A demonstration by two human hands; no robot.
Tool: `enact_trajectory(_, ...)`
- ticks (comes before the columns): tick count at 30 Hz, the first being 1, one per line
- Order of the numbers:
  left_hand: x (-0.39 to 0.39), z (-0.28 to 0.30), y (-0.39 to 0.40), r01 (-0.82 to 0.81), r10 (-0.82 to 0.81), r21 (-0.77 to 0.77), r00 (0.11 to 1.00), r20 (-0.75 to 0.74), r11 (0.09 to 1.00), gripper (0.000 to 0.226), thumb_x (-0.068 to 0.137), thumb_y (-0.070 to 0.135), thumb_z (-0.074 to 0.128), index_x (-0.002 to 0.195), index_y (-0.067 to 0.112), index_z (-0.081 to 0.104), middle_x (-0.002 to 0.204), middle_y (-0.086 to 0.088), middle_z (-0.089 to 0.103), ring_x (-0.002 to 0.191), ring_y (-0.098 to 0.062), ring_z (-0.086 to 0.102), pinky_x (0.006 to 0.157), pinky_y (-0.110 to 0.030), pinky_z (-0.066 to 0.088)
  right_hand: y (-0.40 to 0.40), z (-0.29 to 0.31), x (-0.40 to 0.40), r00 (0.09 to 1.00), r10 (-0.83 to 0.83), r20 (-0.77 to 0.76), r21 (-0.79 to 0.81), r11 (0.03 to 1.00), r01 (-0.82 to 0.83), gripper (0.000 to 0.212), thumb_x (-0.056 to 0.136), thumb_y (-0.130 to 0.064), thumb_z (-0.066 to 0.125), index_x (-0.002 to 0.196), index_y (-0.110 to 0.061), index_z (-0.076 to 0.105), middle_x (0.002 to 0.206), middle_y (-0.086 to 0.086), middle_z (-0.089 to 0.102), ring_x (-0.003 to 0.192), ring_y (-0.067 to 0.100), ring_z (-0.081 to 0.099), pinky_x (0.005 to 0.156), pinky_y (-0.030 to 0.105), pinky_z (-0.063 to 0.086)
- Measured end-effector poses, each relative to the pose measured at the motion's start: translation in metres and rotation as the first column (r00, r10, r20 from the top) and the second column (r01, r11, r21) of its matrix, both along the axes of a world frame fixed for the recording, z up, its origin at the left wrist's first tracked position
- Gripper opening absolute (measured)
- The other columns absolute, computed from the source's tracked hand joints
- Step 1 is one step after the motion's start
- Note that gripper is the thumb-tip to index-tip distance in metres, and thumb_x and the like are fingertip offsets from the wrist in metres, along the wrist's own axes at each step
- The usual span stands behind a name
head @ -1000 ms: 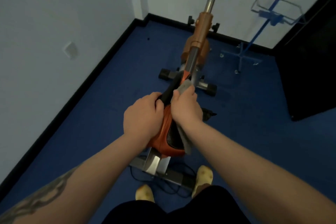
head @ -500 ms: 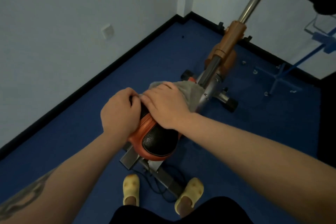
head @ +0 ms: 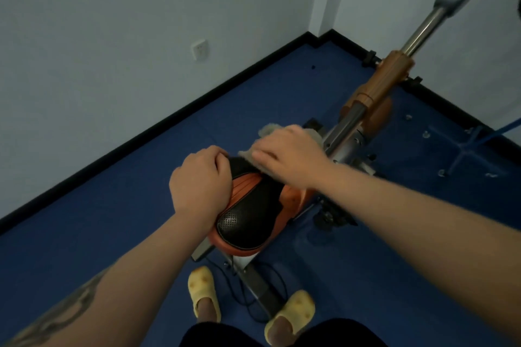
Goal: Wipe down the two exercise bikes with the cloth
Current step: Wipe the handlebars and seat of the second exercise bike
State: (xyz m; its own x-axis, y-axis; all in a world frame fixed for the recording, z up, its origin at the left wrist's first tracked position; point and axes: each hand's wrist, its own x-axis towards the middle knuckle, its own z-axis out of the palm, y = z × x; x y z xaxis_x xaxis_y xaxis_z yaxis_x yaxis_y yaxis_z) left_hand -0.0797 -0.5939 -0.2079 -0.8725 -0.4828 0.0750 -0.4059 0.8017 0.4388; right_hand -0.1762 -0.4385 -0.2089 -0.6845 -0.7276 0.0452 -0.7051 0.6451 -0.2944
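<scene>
The exercise bike's saddle (head: pixel 248 222) at 6 o'clock pairs matt black perforated padding with smooth, slightly glossy orange panels. A fuzzy grey cloth (head: pixel 270 130) lies at its 12 o'clock end. Toward 1 o'clock the brushed-metal frame tube (head: pixel 345 128) meets a satin orange sleeve (head: pixel 387 79), then a polished chrome handlebar post (head: pixel 423 32). The floor (head: pixel 84 234) looks like matt blue carpet.

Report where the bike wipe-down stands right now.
Done: nothing shows as finished; cleaned surfaces can't be told from the picture. In hand: the right hand presses the grey cloth flat on the nose of the saddle while the left hand grips the saddle's left edge. Left: the orange frame, the silver post, the handlebars, and a second bike, which is not in view.
</scene>
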Motion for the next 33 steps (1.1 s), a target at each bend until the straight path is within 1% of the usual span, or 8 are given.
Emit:
enact_trajectory(4, 0.000, -0.002, 0.000, -0.007, 0.007, -0.004, 1.000, -0.013, 1.000, 0.033, 0.093, 0.031, 0.033, 0.094, 0.030, 0.067, 0.078, 0.013, 0.052, 0.072, -0.009, 0.047, 0.063, -0.031, 0.036, 0.012, -0.006, -0.026, 0.877, -0.401, 0.264, -0.094, 0.894, 0.437, 0.044, 0.099, -0.041, 0.043, 0.073, -0.013, 0.065, 0.083, 0.003, 0.067, 0.088, 0.025, 0.061, 0.074, 0.038, 0.043)
enact_trajectory(7, 0.000, -0.001, 0.000, -0.014, 0.014, 0.002, 0.999, -0.029, 1.000, 0.033, 0.093, 0.031, 0.035, 0.093, 0.030, 0.067, 0.076, 0.014, 0.051, 0.072, -0.009, 0.047, 0.061, -0.031, 0.036, -0.021, -0.015, 0.019, 0.706, -0.663, 0.249, -0.304, 0.639, 0.706, 0.030, 0.099, -0.029, 0.043, 0.087, -0.019, 0.069, 0.104, -0.004, 0.066, 0.121, 0.020, 0.050, 0.103, 0.039, 0.033)
enact_trajectory(10, -0.001, 0.000, 0.000, -0.010, 0.010, -0.008, 1.000, -0.021, 1.000, 0.032, 0.094, 0.031, 0.035, 0.093, 0.030, 0.067, 0.076, 0.014, 0.050, 0.072, -0.010, 0.048, 0.061, -0.031, 0.035, -0.040, -0.022, 0.086, 0.688, -0.551, 0.471, -0.525, 0.452, 0.721, 0.043, 0.099, -0.021, 0.041, 0.141, -0.020, 0.048, 0.151, -0.015, 0.037, 0.147, 0.002, 0.006, 0.120, 0.023, 0.007)
enact_trajectory(13, 0.002, 0.000, 0.000, -0.004, 0.003, -0.006, 0.999, -0.043, 1.000, 0.032, 0.094, 0.030, 0.036, 0.092, 0.029, 0.067, 0.074, 0.014, 0.050, 0.070, -0.011, 0.050, 0.058, -0.031, 0.037, -0.036, -0.026, 0.105, 0.698, -0.499, 0.513, -0.521, 0.466, 0.715, 0.059, 0.102, -0.030, 0.035, 0.155, -0.027, 0.012, 0.161, -0.022, -0.001, 0.146, -0.001, -0.014, 0.112, 0.008, -0.011)
enact_trajectory(19, 0.002, 0.002, 0.004, -0.008, 0.008, 0.001, 0.999, -0.038, 1.000, 0.031, 0.094, 0.026, 0.037, 0.094, 0.027, 0.068, 0.078, 0.012, 0.055, 0.074, -0.012, 0.050, 0.062, -0.032, 0.038, -0.032, -0.020, 0.035, 0.350, -0.478, 0.806, -0.354, 0.085, 0.931, 0.061, 0.104, -0.031, 0.037, 0.156, -0.018, 0.007, 0.163, -0.001, 0.005, 0.145, 0.011, 0.015, 0.096, -0.002, 0.009)
enact_trajectory(25, 0.001, 0.001, 0.002, -0.004, 0.005, 0.010, 0.999, -0.041, 1.000, 0.030, 0.094, 0.025, 0.038, 0.093, 0.027, 0.068, 0.075, 0.014, 0.050, 0.071, -0.011, 0.049, 0.061, -0.032, 0.035, -0.041, -0.027, 0.083, 0.452, -0.529, 0.718, -0.356, 0.279, 0.892, 0.069, 0.103, -0.036, 0.036, 0.155, -0.016, -0.004, 0.164, 0.004, 0.002, 0.148, 0.015, 0.008, 0.109, 0.013, 0.009)
enact_trajectory(29, 0.001, -0.001, 0.002, -0.005, 0.006, 0.018, 0.999, -0.040, 1.000, 0.031, 0.094, 0.026, 0.037, 0.094, 0.028, 0.068, 0.077, 0.013, 0.053, 0.074, -0.011, 0.049, 0.062, -0.032, 0.036, -0.013, -0.015, 0.020, 0.588, -0.645, 0.488, -0.369, 0.458, 0.809, 0.035, 0.103, -0.024, 0.038, 0.127, -0.008, 0.057, 0.141, 0.009, 0.048, 0.136, 0.025, 0.035, 0.117, 0.035, 0.022)
enact_trajectory(33, 0.001, -0.002, 0.001, -0.014, 0.015, 0.032, 0.999, -0.042, 0.999, 0.032, 0.095, 0.028, 0.036, 0.096, 0.030, 0.068, 0.084, 0.013, 0.058, 0.079, -0.009, 0.050, 0.063, -0.031, 0.035, -0.014, -0.004, 0.029, 0.801, -0.585, 0.129, -0.189, 0.778, 0.599, 0.045, 0.097, -0.035, 0.027, 0.089, -0.017, 0.067, 0.121, 0.008, 0.061, 0.123, 0.027, 0.047, 0.102, 0.048, 0.034)
